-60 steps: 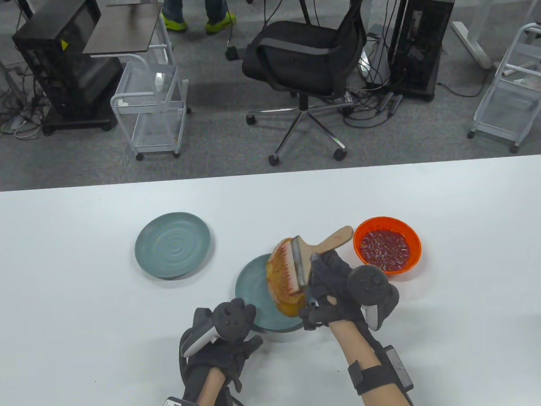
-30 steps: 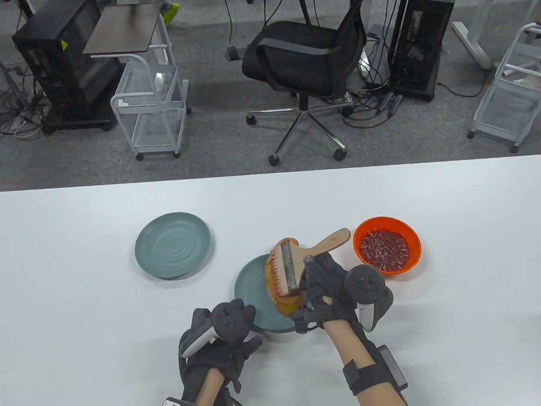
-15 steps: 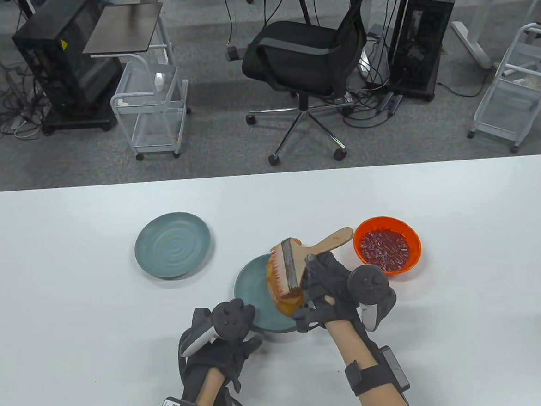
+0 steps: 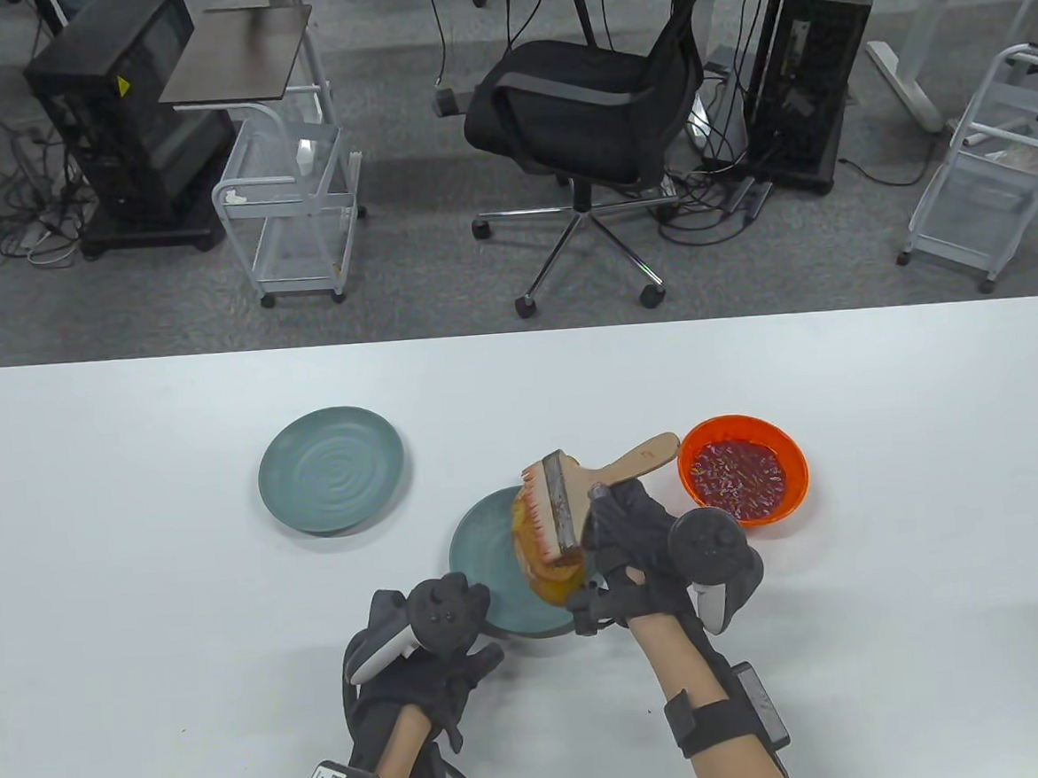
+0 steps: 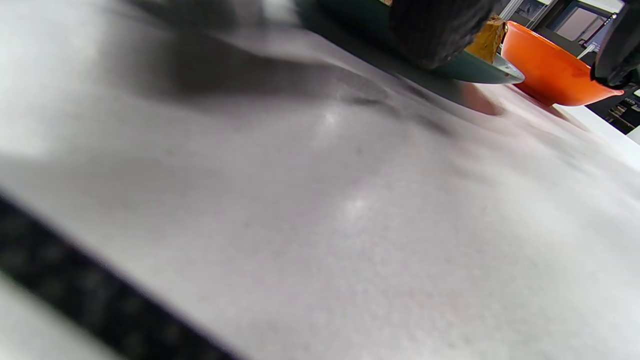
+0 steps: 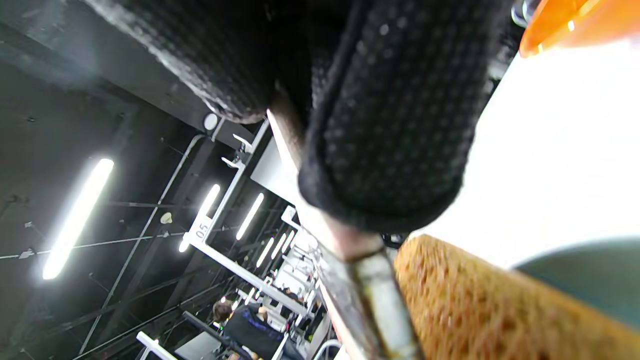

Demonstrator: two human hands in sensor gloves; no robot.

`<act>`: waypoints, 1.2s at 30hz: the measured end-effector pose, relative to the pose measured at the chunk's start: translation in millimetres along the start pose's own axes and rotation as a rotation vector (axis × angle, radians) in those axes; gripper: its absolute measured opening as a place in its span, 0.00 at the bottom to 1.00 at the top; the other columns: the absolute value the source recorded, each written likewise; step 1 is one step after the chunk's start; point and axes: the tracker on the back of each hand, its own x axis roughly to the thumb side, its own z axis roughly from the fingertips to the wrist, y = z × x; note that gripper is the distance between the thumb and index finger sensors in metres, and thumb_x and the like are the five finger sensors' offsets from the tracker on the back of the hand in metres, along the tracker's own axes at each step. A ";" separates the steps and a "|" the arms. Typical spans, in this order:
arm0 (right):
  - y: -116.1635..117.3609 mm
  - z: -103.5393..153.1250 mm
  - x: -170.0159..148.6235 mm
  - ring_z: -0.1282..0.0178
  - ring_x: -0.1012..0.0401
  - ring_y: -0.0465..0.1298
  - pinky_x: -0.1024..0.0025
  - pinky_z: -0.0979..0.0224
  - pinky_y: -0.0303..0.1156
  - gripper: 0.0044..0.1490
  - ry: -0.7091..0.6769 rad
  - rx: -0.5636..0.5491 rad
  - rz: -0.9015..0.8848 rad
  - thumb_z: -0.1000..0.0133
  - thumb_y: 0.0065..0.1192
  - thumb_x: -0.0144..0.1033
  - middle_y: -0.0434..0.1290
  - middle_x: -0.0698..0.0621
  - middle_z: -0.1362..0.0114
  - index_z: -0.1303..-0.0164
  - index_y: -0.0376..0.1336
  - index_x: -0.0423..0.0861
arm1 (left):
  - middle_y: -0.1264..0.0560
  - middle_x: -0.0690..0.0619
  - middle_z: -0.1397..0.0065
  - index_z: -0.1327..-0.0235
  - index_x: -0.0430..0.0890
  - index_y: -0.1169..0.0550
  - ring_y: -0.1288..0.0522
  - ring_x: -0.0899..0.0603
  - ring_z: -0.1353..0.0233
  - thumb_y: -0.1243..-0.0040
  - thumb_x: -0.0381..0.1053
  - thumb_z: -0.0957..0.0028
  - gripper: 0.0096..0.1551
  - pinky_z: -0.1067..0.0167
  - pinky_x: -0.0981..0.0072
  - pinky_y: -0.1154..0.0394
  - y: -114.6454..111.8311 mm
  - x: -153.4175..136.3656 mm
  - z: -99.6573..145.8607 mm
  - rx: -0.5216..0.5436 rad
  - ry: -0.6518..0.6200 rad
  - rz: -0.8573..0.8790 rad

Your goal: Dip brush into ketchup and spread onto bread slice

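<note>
Meanwhile, the right hand point(image 4: 637, 549) gripped the wooden-handled brush point(image 4: 579, 491), its fingers point(image 6: 385, 125) wrapped round the handle just behind the metal band, with the handle's free end pointing away toward the orange bowl of ketchup point(image 4: 743, 469). That bowl sat on the white table point(image 4: 895, 558) just beyond and to the outer side of the right hand, near the handle tip but apart from it. The brush's red-stained bristles lay against the bread slice point(image 4: 545, 574), which stood tilted on edge over the teal plate point(image 4: 485, 542) directly ahead of the right hand's fingers; whether any of those fingers also steadied the bread could not be told. In the right wrist view the bread's browned crust point(image 6: 490, 310) ran just beside the brush's metal band.

The left hand point(image 4: 431, 653) rested palm down on the table at the near rim of that plate, holding nothing, its fingers loosely curled; how far it was opened could not be judged exactly. A second teal plate point(image 4: 331, 470) lay well beyond the left hand, toward its outer side, with nothing on it.
</note>
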 end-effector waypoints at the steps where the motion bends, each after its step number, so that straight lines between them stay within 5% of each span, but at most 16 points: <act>1: 0.5 -0.2 -0.6 0.58 0.44 0.89 0.70 0.65 0.91 0.30 -0.008 0.001 0.017 0.43 0.69 0.32 0.78 0.28 0.47 0.38 0.68 0.28 | 0.67 0.51 0.15 0.14 0.51 0.55 0.66 0.30 0.17 0.50 0.58 0.31 0.41 0.29 0.36 0.62 0.0 -0.2 0.0 0.000 -0.001 0.000; 7: -23.2 -7.4 2.1 0.59 0.45 0.90 0.71 0.65 0.91 0.30 -0.150 -0.119 0.236 0.43 0.69 0.33 0.78 0.29 0.47 0.38 0.69 0.28 | 0.67 0.51 0.15 0.14 0.51 0.55 0.66 0.30 0.18 0.50 0.58 0.31 0.41 0.29 0.36 0.62 0.1 0.2 0.2 0.000 0.002 -0.004; 10: -30.7 -8.1 4.3 0.58 0.46 0.90 0.73 0.65 0.91 0.30 -0.141 -0.157 0.198 0.43 0.68 0.34 0.78 0.29 0.47 0.38 0.68 0.29 | 0.67 0.51 0.15 0.14 0.51 0.55 0.66 0.30 0.17 0.50 0.58 0.31 0.42 0.29 0.36 0.62 0.1 0.7 0.2 0.000 0.005 -0.004; 16: -5.5 -3.8 -7.0 0.59 0.44 0.89 0.71 0.65 0.91 0.30 0.002 -0.027 0.020 0.43 0.69 0.32 0.78 0.28 0.47 0.38 0.68 0.27 | 0.67 0.51 0.15 0.14 0.51 0.55 0.66 0.30 0.18 0.50 0.58 0.31 0.41 0.29 0.36 0.62 -0.2 0.4 0.3 0.000 0.004 0.003; 19: -5.7 -4.4 -4.4 0.59 0.44 0.89 0.71 0.65 0.91 0.30 -0.035 -0.037 0.088 0.43 0.69 0.32 0.78 0.28 0.47 0.38 0.68 0.27 | 0.67 0.51 0.15 0.14 0.51 0.55 0.66 0.30 0.18 0.50 0.58 0.31 0.41 0.29 0.35 0.62 -0.2 0.1 0.4 0.000 0.005 0.005; 23: -24.3 -4.7 11.4 0.58 0.47 0.90 0.74 0.65 0.92 0.30 -0.262 -0.157 0.309 0.43 0.68 0.34 0.78 0.30 0.47 0.38 0.68 0.29 | 0.67 0.51 0.15 0.14 0.51 0.55 0.66 0.30 0.18 0.50 0.58 0.31 0.41 0.29 0.36 0.62 0.0 0.0 0.4 0.000 0.004 0.002; 29: -9.6 -2.4 2.9 0.58 0.44 0.89 0.70 0.65 0.91 0.30 -0.055 -0.051 0.010 0.43 0.68 0.32 0.77 0.28 0.46 0.38 0.67 0.27 | 0.67 0.50 0.15 0.14 0.50 0.55 0.66 0.30 0.18 0.50 0.58 0.31 0.42 0.29 0.36 0.62 -0.3 1.6 0.4 0.000 0.010 -0.007; 36: -6.9 -2.3 6.4 0.59 0.44 0.89 0.71 0.66 0.91 0.30 -0.097 -0.084 0.176 0.43 0.69 0.31 0.78 0.27 0.48 0.39 0.68 0.26 | 0.67 0.51 0.15 0.14 0.51 0.55 0.66 0.30 0.18 0.50 0.58 0.31 0.41 0.29 0.36 0.62 0.3 -1.6 0.8 -0.003 0.000 0.013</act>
